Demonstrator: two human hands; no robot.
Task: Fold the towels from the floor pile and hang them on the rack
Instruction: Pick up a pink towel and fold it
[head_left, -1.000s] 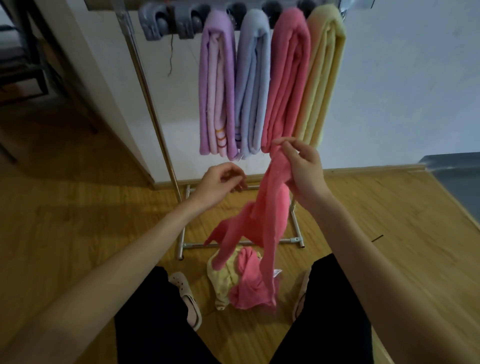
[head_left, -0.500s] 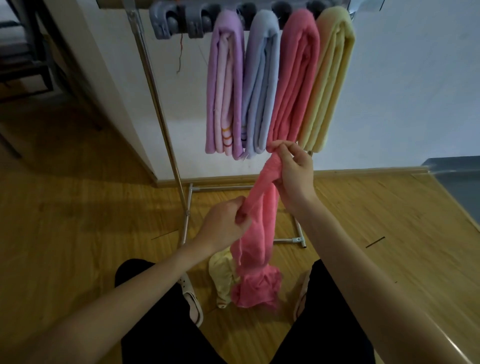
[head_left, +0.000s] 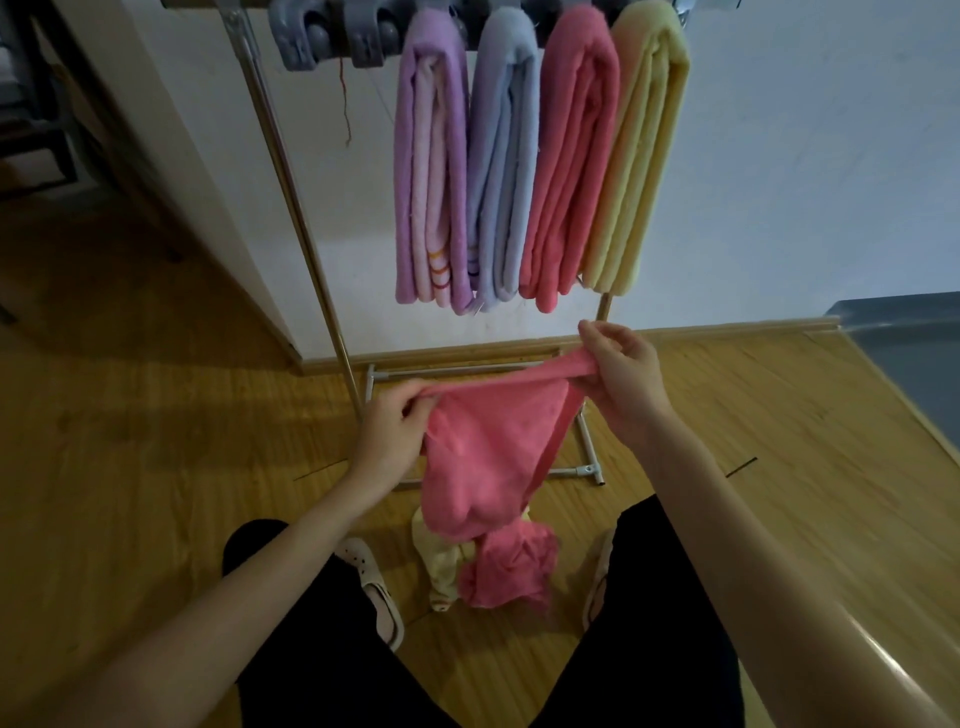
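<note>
Wood flooring (head_left: 130, 441) ran up to a white wall (head_left: 805, 182), with a metal rack (head_left: 291, 197) standing against it. Four folded towels hung side by side on the rack: purple (head_left: 426, 171), blue (head_left: 501, 171), pink (head_left: 576, 166) and yellow (head_left: 641, 156). Two grey clips (head_left: 322, 31) sat on the bar to their left.

One pink towel (head_left: 488, 447) was held in the air below the hung ones, above the floor pile. The left hand (head_left: 389, 436) pinched one end of its top edge; the right hand (head_left: 623, 379) gripped the other end, fingers curled round the bunched cloth. The edge was stretched between them while the body sagged in loose folds.

Judged from that sag, the cloth was light, soft and limp, with no stiffness of its own. It should be taken at the corners of one edge and kept taut, or the fold will slump. Slipping looked unlikely given the terry surface.

Two pieces remained in the floor pile between the feet: one pink (head_left: 511, 571), one pale yellow (head_left: 441, 566). Whether more lay beneath could not be told.
</note>
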